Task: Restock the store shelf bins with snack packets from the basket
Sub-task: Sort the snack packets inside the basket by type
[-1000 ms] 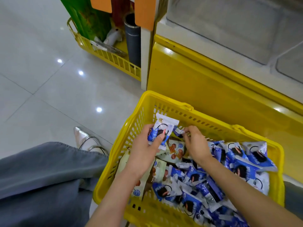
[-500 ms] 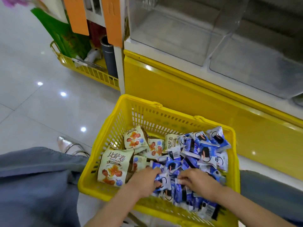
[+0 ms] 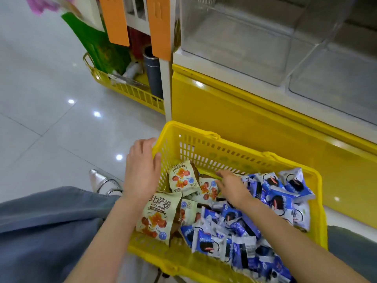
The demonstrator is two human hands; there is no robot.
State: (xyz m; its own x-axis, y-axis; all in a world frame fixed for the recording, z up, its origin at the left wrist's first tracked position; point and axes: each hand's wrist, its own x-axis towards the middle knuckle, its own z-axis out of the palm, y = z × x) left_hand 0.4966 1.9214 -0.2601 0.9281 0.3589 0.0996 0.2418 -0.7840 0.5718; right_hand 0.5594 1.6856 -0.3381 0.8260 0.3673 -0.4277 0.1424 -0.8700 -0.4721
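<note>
A yellow plastic basket (image 3: 224, 152) stands on the floor in front of me. It holds several blue-and-white cookie packets (image 3: 281, 199) on the right and cream packets with orange pictures (image 3: 181, 178) on the left. My left hand (image 3: 141, 170) grips the basket's left rim, thumb inside the wall. My right hand (image 3: 232, 185) lies flat, fingers straight, over the packets in the middle and holds nothing. Clear plastic shelf bins (image 3: 244, 43) sit above the yellow shelf base (image 3: 255, 123) at the upper right.
A second yellow basket (image 3: 126, 90) with a green bag and a grey tube stands at the back left beside a white shelf post. Orange tags (image 3: 159, 27) hang there. My grey-trousered leg (image 3: 40, 227) and silver shoe (image 3: 98, 178) are at left on the tiled floor.
My left hand left the packets and took hold of the basket's left rim. My right hand moved forward to the middle of the basket, empty. The view has tilted up toward the bins.
</note>
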